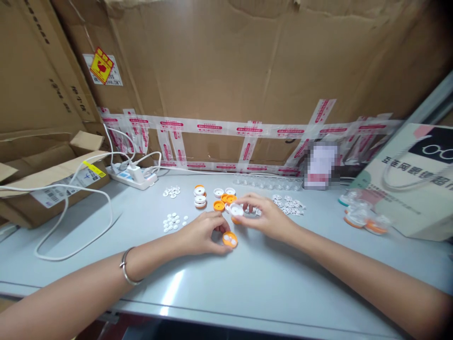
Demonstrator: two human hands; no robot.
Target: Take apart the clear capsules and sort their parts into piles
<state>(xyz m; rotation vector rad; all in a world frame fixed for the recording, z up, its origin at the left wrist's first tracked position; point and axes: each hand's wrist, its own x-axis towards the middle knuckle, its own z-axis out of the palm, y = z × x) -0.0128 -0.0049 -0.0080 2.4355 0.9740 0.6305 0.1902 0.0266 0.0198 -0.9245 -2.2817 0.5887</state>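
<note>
My left hand [203, 232] is closed on an orange round cap [230, 240], thumb and fingers at its rim, low over the table. Pale, whitish small parts show inside that cap. Slightly farther back, my right hand [267, 215] pinches a white round cap [236, 209] at its edge. Partly behind the white cap lie orange caps [218, 206] and more white caps [230, 191]. To their left stands a small stack of white and orange caps [200, 202]. Small white discs [171, 222] are scattered left of my left hand.
White perforated pieces [288, 205] lie right of my right hand. At the back are a clear plastic tray [267, 183] and a phone [321, 165]. A power strip [132, 177] with cables and an open carton [53, 184] occupy the left. Clear-topped containers [364, 215] stand by a printed bag [414, 189].
</note>
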